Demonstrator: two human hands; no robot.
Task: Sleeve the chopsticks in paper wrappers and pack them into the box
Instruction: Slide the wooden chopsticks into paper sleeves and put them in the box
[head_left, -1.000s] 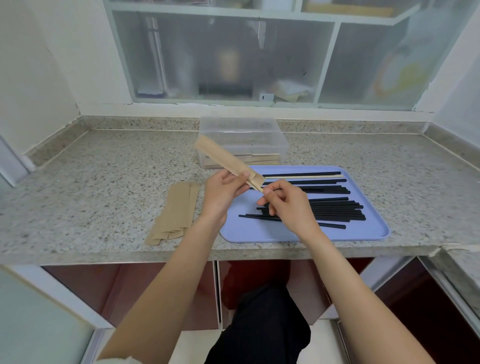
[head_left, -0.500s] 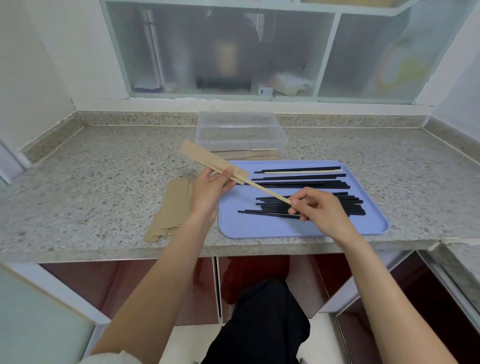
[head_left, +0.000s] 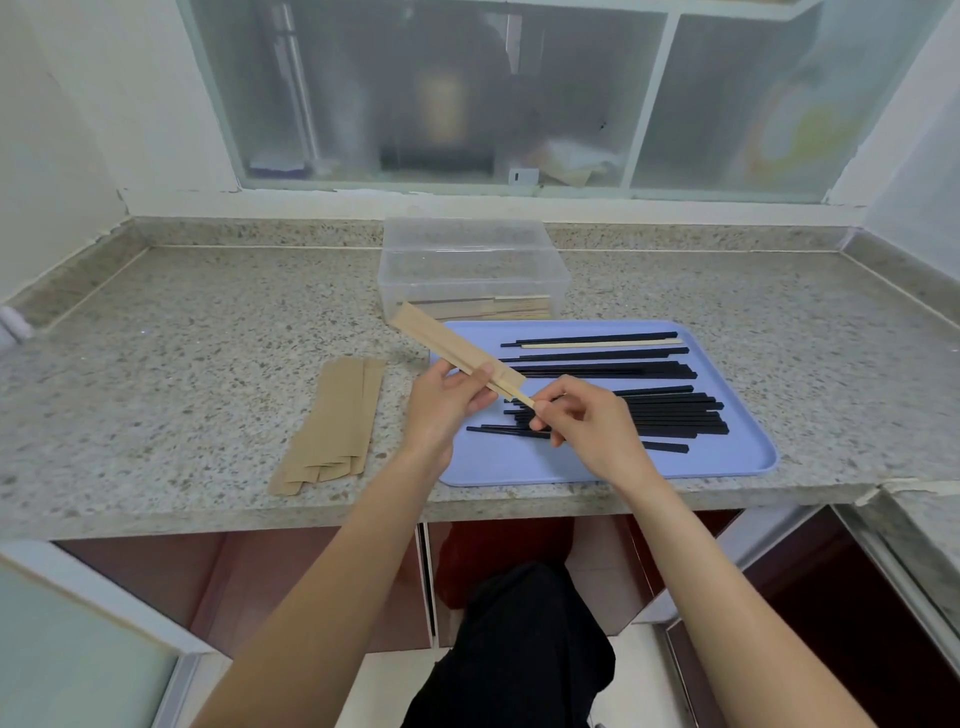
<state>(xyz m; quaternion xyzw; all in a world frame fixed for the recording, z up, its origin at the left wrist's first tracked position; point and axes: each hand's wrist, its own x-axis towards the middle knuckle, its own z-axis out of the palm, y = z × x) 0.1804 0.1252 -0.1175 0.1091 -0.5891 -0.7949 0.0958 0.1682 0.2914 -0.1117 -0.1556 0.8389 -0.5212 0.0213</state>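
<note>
We found the left hand (head_left: 441, 410) gripping a kraft paper wrapper (head_left: 452, 349) near its open mouth, thumb curled over the top face, the sleeve angled up and away toward the box (head_left: 470, 270). The right hand (head_left: 587, 421) pinched the exposed tail of a pale wooden chopstick (head_left: 522, 399) between thumb and fingertips; most of the stick's length sat inside the sleeve, above the near-left corner of the tray (head_left: 571, 467).

Risks, in our judgement: the paper was thin and flat-creased, so a stick pushed off-axis could catch the seam and buckle or tear the sleeve. The left grip lay close to the mouth; squeezing there could pinch the channel and stall the stick. A light pinch on a smooth, narrow tail could also slip.

Materials noted: the black chopsticks (head_left: 649, 410) lay loosely heaped on the tray, slim, square-headed and glossy. The tray was smooth blue plastic with rounded corners. The box was clear, rigid plastic and held sleeved pairs against its near wall. Spare wrappers (head_left: 337, 415) lay fanned on the speckled granite counter (head_left: 208, 364), matte and sharply folded
</note>
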